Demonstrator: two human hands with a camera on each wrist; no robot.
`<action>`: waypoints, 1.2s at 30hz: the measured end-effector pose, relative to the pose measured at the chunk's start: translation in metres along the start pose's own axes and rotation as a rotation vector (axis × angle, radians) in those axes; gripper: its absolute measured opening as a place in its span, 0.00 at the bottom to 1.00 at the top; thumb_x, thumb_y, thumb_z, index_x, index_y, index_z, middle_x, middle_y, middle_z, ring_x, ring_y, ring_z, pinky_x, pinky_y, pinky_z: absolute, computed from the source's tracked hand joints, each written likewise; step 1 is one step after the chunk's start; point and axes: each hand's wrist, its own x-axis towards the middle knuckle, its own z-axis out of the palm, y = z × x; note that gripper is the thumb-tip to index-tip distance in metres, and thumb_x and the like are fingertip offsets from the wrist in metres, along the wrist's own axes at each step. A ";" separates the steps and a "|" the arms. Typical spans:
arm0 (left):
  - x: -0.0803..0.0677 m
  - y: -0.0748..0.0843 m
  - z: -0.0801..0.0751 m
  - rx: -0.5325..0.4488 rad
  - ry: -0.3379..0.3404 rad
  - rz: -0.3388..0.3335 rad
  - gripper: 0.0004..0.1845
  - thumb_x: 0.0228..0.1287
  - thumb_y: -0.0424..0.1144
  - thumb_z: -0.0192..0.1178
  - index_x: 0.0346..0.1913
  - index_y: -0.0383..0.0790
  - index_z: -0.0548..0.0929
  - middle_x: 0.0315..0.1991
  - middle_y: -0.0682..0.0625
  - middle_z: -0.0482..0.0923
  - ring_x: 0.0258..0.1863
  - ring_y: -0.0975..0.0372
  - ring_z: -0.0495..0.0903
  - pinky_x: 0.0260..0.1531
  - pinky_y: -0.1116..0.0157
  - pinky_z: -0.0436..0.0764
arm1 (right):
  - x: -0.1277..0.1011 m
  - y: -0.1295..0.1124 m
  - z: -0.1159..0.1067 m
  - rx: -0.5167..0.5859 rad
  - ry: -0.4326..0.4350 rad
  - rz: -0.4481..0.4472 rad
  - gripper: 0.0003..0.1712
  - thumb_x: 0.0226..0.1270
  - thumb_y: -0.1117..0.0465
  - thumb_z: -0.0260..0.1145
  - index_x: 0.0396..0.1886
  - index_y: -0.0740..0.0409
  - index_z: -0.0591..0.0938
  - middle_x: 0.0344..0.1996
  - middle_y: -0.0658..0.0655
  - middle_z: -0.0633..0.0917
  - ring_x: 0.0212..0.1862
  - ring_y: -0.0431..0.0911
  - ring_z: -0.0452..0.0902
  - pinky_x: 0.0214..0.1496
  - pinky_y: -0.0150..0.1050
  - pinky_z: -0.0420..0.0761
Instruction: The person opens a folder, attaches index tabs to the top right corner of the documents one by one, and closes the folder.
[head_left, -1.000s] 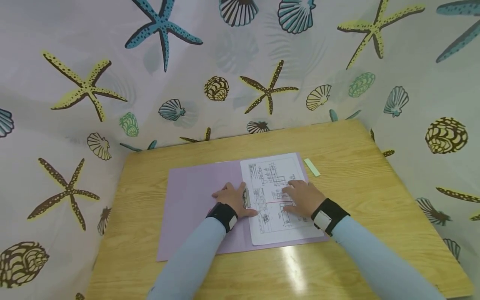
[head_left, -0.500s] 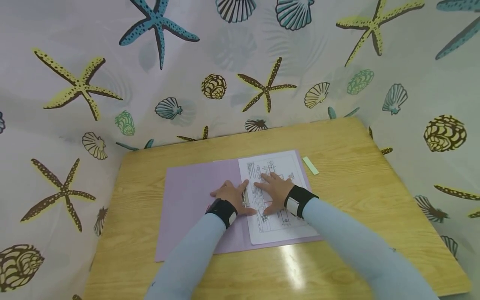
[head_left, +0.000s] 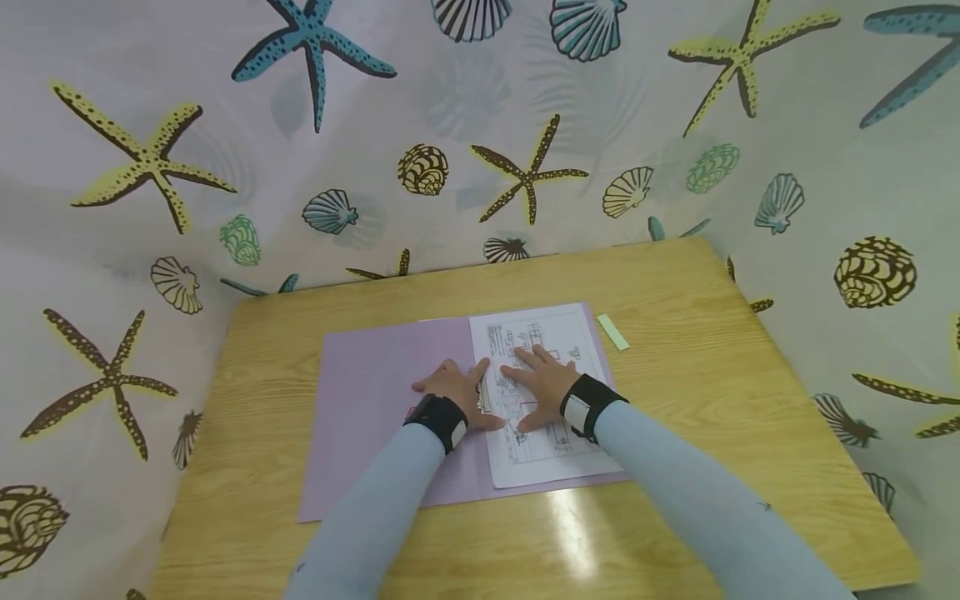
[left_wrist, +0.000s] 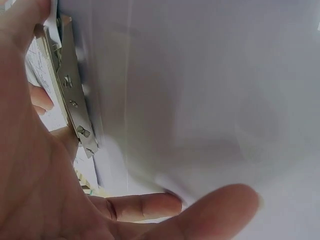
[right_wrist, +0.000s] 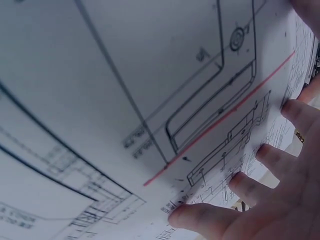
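A purple folder point(head_left: 360, 375) lies spread flat, with white sheets of technical drawings point(head_left: 525, 454) on its right half. My left hand point(head_left: 452, 393) rests by the fold with fingers spread, thumb on the sheets' left edge. Under it is a metal clip point(left_wrist: 72, 85), partly hidden in the head view; in the left wrist view it stands along the sheets' edge. My right hand point(head_left: 545, 387) lies on the drawings with its fingers spread, fingertips touching the paper. A red line point(right_wrist: 220, 117) crosses the drawing in the right wrist view.
The folder lies on a wooden table point(head_left: 675, 333). A small pale green strip point(head_left: 612, 332) lies just right of the folder's upper corner. Behind and at both sides hangs a white cloth point(head_left: 375, 92) printed with starfish and shells.
My right hand has moved left across the sheets, from their right part toward the clip. My left hand has stayed by the clip. The head view has shifted slightly.
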 end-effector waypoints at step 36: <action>0.005 -0.003 0.010 0.040 0.065 -0.012 0.62 0.32 0.85 0.54 0.75 0.68 0.49 0.45 0.37 0.73 0.40 0.48 0.79 0.44 0.35 0.75 | 0.005 0.003 0.006 -0.004 0.006 -0.017 0.66 0.33 0.22 0.69 0.75 0.33 0.56 0.76 0.53 0.49 0.75 0.60 0.42 0.55 0.75 0.61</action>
